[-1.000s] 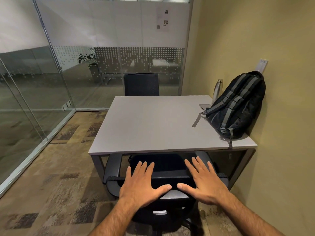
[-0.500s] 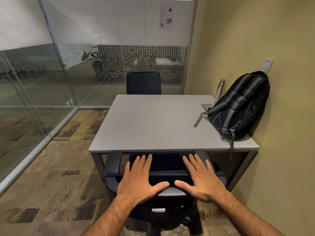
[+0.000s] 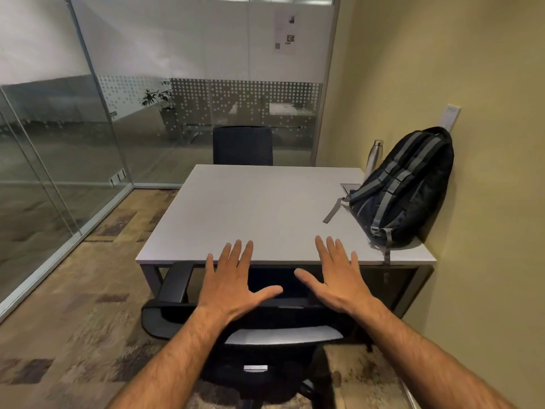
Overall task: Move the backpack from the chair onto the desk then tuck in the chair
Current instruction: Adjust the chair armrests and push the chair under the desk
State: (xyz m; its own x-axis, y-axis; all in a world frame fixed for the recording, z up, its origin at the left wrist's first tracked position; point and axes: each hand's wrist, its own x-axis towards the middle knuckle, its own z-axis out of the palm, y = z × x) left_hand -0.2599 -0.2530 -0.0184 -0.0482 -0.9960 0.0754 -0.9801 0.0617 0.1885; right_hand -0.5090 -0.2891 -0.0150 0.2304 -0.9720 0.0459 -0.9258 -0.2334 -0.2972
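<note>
Right now the backpack (image 3: 408, 190) sits on the desk (image 3: 253, 214), at its right edge, leaning back against the yellow wall (image 3: 472, 84) with its grey straps facing the room. One loose strap trails onto the tabletop toward the middle, and another hangs over the near edge. Just behind the bag stands a steel bottle (image 3: 373, 154), tucked between it and the wall corner, and a small recessed panel (image 3: 350, 187) in the desk surface peeks out beside the bag's lower end. A white wall plate (image 3: 452, 116) shows just above the bag's top.

The chair (image 3: 265, 320) is pushed up to the near side of the desk, its seat under the tabletop and its backrest just short of the edge. Its left armrest (image 3: 174, 283) slants up close to the desk's front left leg (image 3: 150, 276).

Both of the person's hands are out over the top of the backrest, palms down. The left hand (image 3: 233, 287) has its fingers spread wide and straight, closed on nothing; the fingertips reach over the desk's near edge. The right hand (image 3: 339, 278) is the same, flat and splayed, holding nothing. Whether either palm actually touches the backrest, I cannot tell.

Across the desk a second dark chair (image 3: 242, 145) stands against the far edge. Behind it and along the left run glass partitions (image 3: 88, 143), with a potted plant (image 3: 163, 109) beyond the glass. Patterned carpet (image 3: 73, 320) covers the floor.
</note>
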